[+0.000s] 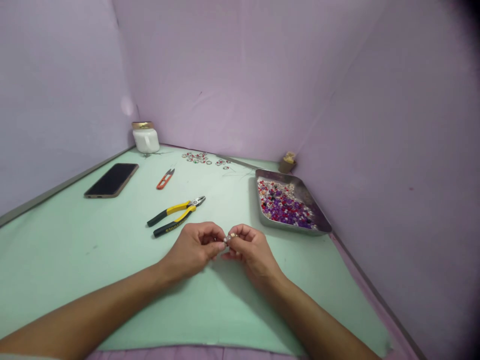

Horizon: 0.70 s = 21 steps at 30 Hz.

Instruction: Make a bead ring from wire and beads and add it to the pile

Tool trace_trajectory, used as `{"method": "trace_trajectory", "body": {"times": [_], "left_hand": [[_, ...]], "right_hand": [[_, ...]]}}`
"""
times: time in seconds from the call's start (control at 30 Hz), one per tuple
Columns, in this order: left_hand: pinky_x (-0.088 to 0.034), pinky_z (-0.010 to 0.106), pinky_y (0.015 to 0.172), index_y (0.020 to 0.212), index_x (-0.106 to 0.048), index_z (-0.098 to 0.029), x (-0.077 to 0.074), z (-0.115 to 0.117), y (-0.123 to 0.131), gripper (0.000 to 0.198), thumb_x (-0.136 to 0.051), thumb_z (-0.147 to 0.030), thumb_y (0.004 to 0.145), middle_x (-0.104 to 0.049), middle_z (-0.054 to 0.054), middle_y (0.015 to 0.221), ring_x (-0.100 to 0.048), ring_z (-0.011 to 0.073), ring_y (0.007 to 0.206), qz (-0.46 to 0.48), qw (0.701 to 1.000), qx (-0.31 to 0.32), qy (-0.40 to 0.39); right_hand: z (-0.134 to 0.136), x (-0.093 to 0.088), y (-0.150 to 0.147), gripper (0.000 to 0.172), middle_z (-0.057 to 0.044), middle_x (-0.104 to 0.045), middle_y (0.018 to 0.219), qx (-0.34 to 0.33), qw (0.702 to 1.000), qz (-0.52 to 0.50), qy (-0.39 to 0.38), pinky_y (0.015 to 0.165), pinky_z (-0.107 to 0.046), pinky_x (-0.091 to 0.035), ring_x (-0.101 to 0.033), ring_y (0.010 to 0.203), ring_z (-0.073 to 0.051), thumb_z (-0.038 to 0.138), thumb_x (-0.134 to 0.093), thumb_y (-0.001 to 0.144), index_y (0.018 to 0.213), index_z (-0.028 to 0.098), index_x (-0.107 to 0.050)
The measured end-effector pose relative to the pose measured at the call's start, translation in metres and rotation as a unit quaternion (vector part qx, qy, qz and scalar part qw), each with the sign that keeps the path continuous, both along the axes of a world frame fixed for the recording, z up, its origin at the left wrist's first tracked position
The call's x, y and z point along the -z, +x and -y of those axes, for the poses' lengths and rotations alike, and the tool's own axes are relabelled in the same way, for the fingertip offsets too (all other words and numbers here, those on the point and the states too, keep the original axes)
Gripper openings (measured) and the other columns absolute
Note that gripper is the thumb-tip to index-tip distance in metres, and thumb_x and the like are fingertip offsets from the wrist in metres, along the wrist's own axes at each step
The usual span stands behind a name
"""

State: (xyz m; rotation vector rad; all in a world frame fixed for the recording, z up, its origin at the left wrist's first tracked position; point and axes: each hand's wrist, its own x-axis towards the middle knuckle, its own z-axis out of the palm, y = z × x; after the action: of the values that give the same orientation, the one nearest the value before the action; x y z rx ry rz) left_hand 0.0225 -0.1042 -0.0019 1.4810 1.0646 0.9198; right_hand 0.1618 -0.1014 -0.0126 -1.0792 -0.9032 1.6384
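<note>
Close together above the middle of the table, my left hand point(202, 246) and my right hand point(250, 248) meet at the fingertips. Both are closed in a pinch on one small beaded piece point(233, 235), which shows pale, shiny beads. The fingers cover most of it, so its full shape is hidden. Just beyond my left hand lie combination pliers point(182, 212) with yellow and black handles, their jaws pointing away to the right. To the right of my right hand is a metal tray point(300, 231) holding purple, red, white and black beads point(287, 207).
Orange thread snips point(165, 180) and a dark phone point(112, 180) lie at the left. Small beaded rings point(197, 158) are scattered at the back, with thin wire strands point(240, 173) nearby. A white jar point(146, 140) and a small pot point(287, 164) stand against the walls.
</note>
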Motion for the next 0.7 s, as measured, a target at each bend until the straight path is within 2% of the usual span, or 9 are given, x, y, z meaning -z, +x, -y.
{"method": "trace_trajectory", "body": {"times": [0.1, 0.17, 0.4, 0.5, 0.6, 0.7], "left_hand": [[-0.034, 0.021, 0.045, 0.068, -0.061, -0.013, 0.001, -0.002, 0.0, 0.006, -0.057, -0.014, 0.064, -0.053, -0.002, 0.059, -0.044, 0.0083, 0.049, -0.012, 0.998, -0.001, 0.054], [-0.035, 0.022, 0.046, 0.068, -0.061, -0.013, 0.001, -0.004, 0.0, 0.006, -0.056, -0.014, 0.064, -0.054, -0.001, 0.062, -0.045, 0.0083, 0.049, -0.002, 0.998, 0.003, 0.056], [-0.035, 0.02, 0.04, 0.07, -0.055, -0.014, -0.001, -0.01, -0.003, 0.009, -0.059, -0.019, 0.064, -0.053, -0.005, 0.044, -0.046, 0.0082, 0.04, 0.051, 0.995, 0.002, -0.084], [-0.034, 0.019, 0.04, 0.071, -0.055, -0.014, 0.002, -0.011, -0.005, 0.01, -0.06, -0.019, 0.065, -0.055, -0.004, 0.048, -0.046, 0.0074, 0.041, 0.098, 0.99, -0.011, -0.104], [-0.033, 0.018, 0.04, 0.072, -0.054, -0.014, 0.007, -0.012, -0.004, 0.012, -0.062, -0.019, 0.065, -0.055, -0.004, 0.048, -0.046, 0.007, 0.04, 0.15, 0.98, -0.016, -0.131], [-0.032, 0.018, 0.041, 0.072, -0.055, -0.014, 0.011, -0.012, -0.003, 0.011, -0.063, -0.019, 0.065, -0.055, -0.004, 0.051, -0.045, 0.0062, 0.041, 0.161, 0.979, -0.021, -0.127]], "right_hand": [[0.0, 0.002, 0.001, 0.017, 0.007, -0.049, 0.044, -0.029, 0.999, -0.009, -0.022, 0.047, -0.024, -0.05, -0.04, 0.039, -0.004, 0.016, -0.067, 0.053, 0.065, 0.014, -0.055], [-0.001, 0.003, 0.002, 0.018, 0.007, -0.049, 0.044, -0.044, 0.999, -0.006, -0.02, 0.048, -0.025, -0.05, -0.041, 0.039, -0.004, 0.016, -0.066, 0.053, 0.068, 0.014, -0.056], [-0.005, -0.005, 0.009, 0.022, 0.0, -0.061, 0.061, -0.089, 0.994, 0.037, 0.054, 0.058, -0.028, -0.049, -0.057, 0.055, -0.011, 0.025, -0.068, 0.058, 0.074, 0.013, -0.06], [-0.006, -0.006, 0.01, 0.022, -0.002, -0.062, 0.067, -0.097, 0.986, 0.085, 0.102, 0.059, -0.028, -0.048, -0.057, 0.058, -0.012, 0.024, -0.068, 0.059, 0.077, 0.012, -0.063], [-0.006, -0.001, 0.009, 0.018, -0.001, -0.061, 0.062, -0.076, 0.976, 0.142, 0.145, 0.056, -0.026, -0.046, -0.054, 0.055, -0.011, 0.022, -0.065, 0.061, 0.077, 0.013, -0.064], [-0.006, 0.006, 0.007, 0.014, 0.0, -0.059, 0.057, -0.058, 0.971, 0.165, 0.165, 0.052, -0.025, -0.044, -0.052, 0.051, -0.011, 0.022, -0.064, 0.063, 0.074, 0.014, -0.064]]}}
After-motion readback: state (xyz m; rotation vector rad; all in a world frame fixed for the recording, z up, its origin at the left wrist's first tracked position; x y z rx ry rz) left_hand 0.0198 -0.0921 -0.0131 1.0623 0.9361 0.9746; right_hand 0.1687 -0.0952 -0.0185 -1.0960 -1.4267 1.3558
